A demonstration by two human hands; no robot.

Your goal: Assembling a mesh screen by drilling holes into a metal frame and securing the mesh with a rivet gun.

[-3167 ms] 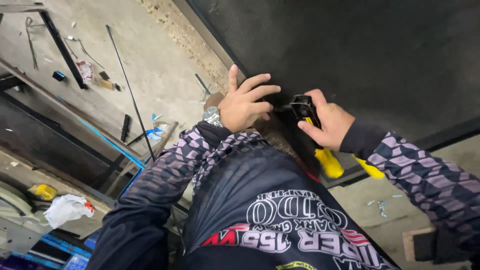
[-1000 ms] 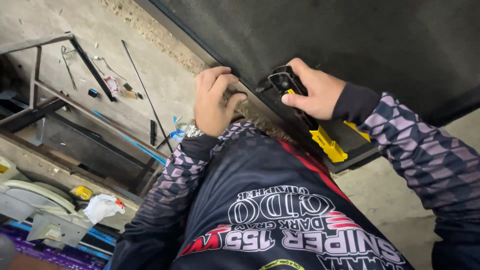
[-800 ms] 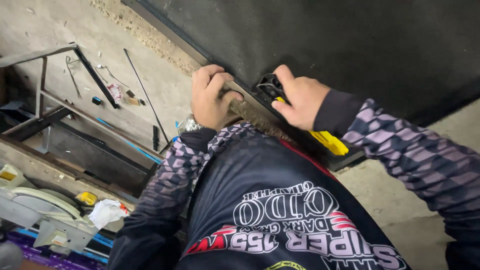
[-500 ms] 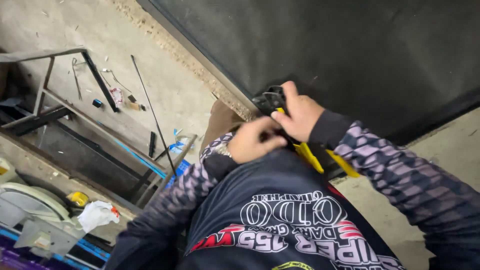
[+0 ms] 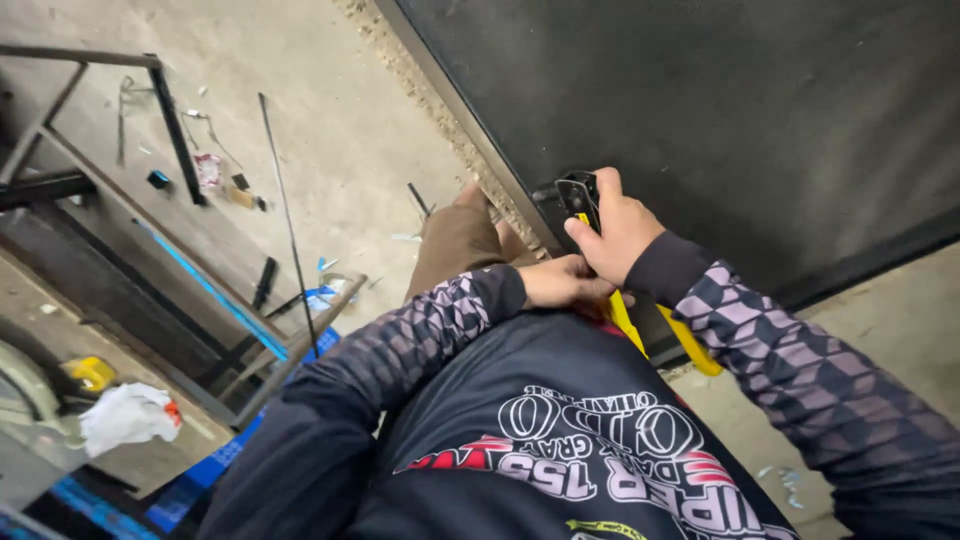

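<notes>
At the lower edge of the large dark metal panel (image 5: 720, 120), where it meets the rough concrete floor (image 5: 330, 120), the right hand (image 5: 620, 228) is closed around the black head of a yellow-handled hand tool (image 5: 580, 200), probably a riveter, though I cannot tell for sure. The tool's nose sits against the panel's black frame edge; its yellow handles run back toward the body, partly hidden under the patterned sleeve. Gripping it high, near the head, likely steadies it against the frame. The left hand (image 5: 560, 282) lies just beside and below the right, fingers curled, touching the right wrist and the tool's handle region; whether it actually grips the handle cannot be told. A knee in brown trousers (image 5: 455, 240) points toward the panel, so the person seems crouched close. Far left: dark steel tube frame (image 5: 170, 130), thin black rod (image 5: 285, 210), white crumpled rag (image 5: 125, 415).
</notes>
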